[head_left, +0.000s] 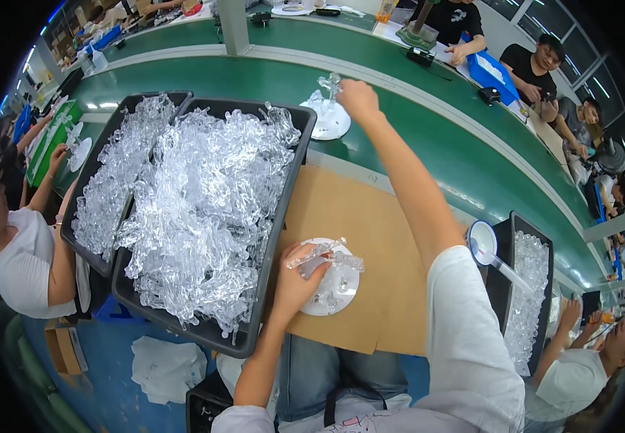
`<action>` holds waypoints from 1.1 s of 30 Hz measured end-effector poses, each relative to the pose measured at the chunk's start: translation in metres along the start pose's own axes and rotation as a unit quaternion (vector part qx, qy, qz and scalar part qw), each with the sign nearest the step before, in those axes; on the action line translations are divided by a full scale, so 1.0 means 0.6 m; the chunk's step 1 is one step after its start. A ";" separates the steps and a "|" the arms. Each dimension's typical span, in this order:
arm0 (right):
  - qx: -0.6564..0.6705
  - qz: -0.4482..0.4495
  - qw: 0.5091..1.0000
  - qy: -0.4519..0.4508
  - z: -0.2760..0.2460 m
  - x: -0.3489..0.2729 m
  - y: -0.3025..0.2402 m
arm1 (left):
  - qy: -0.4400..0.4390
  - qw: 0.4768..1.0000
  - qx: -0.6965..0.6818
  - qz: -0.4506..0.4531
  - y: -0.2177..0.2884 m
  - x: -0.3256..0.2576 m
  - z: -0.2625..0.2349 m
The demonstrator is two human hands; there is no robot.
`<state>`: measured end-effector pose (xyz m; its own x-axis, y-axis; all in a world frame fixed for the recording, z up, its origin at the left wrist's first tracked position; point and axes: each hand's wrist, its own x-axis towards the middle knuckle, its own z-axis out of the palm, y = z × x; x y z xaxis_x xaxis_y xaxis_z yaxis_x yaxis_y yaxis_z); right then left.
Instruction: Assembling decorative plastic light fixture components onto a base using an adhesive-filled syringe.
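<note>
Close to my lap, my left hand (pixel 296 283) is closed around a clear plastic part (pixel 319 251). It is over a round white plate (pixel 319 307), where other small clear pieces lie. My right hand (pixel 358 99) reaches far across the bench and grips a branching clear plastic piece (pixel 331 85) from its right side. Below that piece is a second round white plate (pixel 332 128), with clear pieces on it. Whether the gripped piece touches this plate, I cannot tell.
A black bin (pixel 246 345) heaped with clear plastic parts stands left, beside a narrower one (pixel 90 252). Brown cardboard (pixel 392 289) covers the bench before me. At right, a white round-headed scoop (pixel 483 242) leans over another bin (pixel 552 289). Several people work around the green tables.
</note>
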<state>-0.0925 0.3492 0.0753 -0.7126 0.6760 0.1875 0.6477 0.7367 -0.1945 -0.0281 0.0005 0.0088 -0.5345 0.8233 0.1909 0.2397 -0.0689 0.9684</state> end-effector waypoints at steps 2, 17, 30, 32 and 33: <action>0.037 -0.030 0.996 0.071 0.005 -0.004 0.025 | 0.006 1.000 -0.003 -0.018 0.006 -0.013 -0.012; 0.209 -0.033 0.973 -0.089 -0.121 -0.393 0.059 | 0.022 0.998 0.028 0.051 -0.015 -0.013 -0.025; 0.120 -0.115 0.980 -0.110 -0.151 -0.508 -0.107 | 0.010 0.998 -0.040 0.048 -0.020 -0.016 -0.014; 0.176 -0.141 0.967 -0.123 -0.110 -0.501 -0.114 | 0.023 0.997 -0.048 0.062 -0.025 -0.019 -0.010; 0.175 -0.142 0.966 -0.125 -0.093 -0.496 -0.115 | 0.025 0.997 -0.050 0.061 -0.029 -0.022 -0.003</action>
<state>0.0901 0.0983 0.0869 -0.9194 0.3901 0.0511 0.3170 0.8114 -0.4911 -0.0270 -0.0100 -0.0101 -0.5467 0.7767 0.3129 0.2248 -0.2238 0.9483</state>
